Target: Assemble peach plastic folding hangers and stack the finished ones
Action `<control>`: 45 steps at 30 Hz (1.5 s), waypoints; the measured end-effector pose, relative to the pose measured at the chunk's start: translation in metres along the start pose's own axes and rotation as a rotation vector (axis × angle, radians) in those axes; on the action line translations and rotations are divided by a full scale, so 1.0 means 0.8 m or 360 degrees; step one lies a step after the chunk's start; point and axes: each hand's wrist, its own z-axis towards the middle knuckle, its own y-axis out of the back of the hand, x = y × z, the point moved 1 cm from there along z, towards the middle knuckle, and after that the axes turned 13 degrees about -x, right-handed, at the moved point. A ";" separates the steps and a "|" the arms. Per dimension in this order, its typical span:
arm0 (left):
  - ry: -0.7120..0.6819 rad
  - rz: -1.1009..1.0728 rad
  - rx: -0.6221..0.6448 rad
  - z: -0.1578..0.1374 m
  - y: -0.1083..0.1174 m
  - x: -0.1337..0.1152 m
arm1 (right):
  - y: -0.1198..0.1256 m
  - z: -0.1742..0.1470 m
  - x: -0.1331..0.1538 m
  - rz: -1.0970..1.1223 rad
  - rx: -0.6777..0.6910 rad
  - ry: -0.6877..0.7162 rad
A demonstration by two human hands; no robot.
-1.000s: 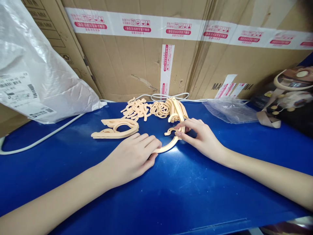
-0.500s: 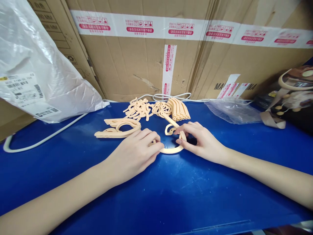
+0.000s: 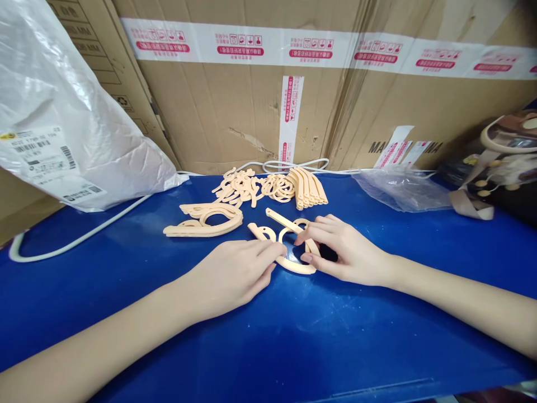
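A beige plastic folding clothes hanger [image 3: 295, 266], its curved arms partly spread, lies on the blue tabletop between my hands. My left hand [image 3: 241, 271] pinches its left side between thumb and fingers. On the other side my right hand [image 3: 342, 249] grips the hanger where a straight arm [image 3: 282, 218] crosses the curved part. My fingers cover both gripped spots. Just beyond my left hand, folded beige hangers [image 3: 210, 221] lie stacked flat. Farther back are a pile of small hook-shaped pieces [image 3: 238, 187], a heap of ring pieces [image 3: 277, 187] and a row of loose arms [image 3: 308, 189].
Taped cardboard boxes [image 3: 235, 101] wall off the back of the blue table [image 3: 260, 347]. A white plastic parcel bag [image 3: 84, 123] leans at left, beside a pale cable [image 3: 79, 243]. A clear plastic bag [image 3: 403, 190] and a bag with a strap [image 3: 499, 162] lie at right.
The hanger has turned and come slightly nearer, its straight arm now swung to the left and its left end showing past my fingers. My left hand has shifted slightly down.
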 end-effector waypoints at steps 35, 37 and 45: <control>0.0090 0.0386 0.0069 -0.002 0.007 0.000 | -0.001 -0.004 0.010 -0.0032 -0.0265 0.0322; 0.0093 0.0405 0.0050 0.000 0.007 -0.002 | 0.001 -0.005 0.015 -0.0210 -0.0322 0.0475; 0.0335 0.0263 -0.0006 0.002 0.009 -0.004 | 0.004 -0.008 0.035 -0.0605 -0.0342 0.0922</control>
